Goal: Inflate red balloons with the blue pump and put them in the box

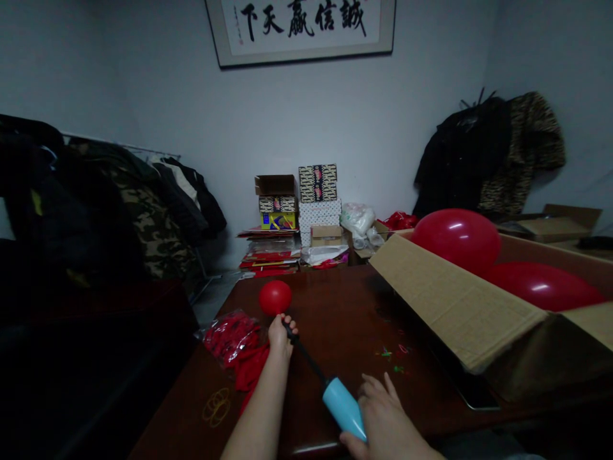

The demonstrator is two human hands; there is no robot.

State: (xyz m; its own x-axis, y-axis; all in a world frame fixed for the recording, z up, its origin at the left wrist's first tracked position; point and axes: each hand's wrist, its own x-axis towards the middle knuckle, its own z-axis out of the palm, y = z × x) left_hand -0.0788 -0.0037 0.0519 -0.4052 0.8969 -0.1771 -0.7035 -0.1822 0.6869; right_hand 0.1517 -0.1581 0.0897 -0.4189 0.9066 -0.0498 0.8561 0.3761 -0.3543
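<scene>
Over the dark wooden table, the left hand is clenching the neck of a small red balloon onto the black tip of a hand pump. The balloon is sitting just above that fist. The right hand is grasping the pump's blue barrel, fingers loosely curled. A bag of red balloons is lying just beside the left hand.
</scene>
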